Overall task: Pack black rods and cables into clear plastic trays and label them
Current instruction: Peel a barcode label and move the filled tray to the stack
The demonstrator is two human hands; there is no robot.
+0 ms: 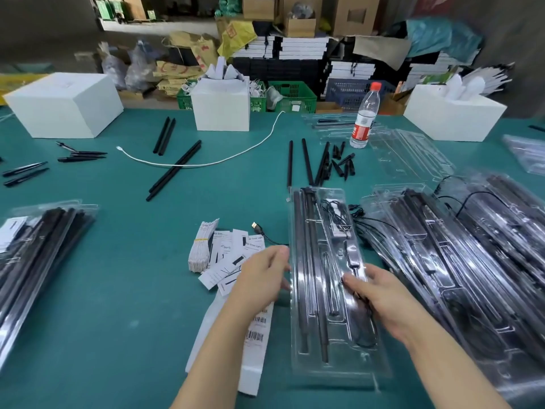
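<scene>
Both bare forearms reach forward from the lower edge, converging slightly; the left hand (259,274) lies palm-down with fingers extended rightward, loosely straight. The right hand (380,293) angles inward, its fingers (352,281) stretched leftward and slightly bent, wrist turned outward.

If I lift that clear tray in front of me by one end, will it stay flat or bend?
The clear tray looks thin and long, so it would probably flex or sag. Its glossy plastic may be slippery. The black rods in its slots might stiffen it somewhat.
</scene>
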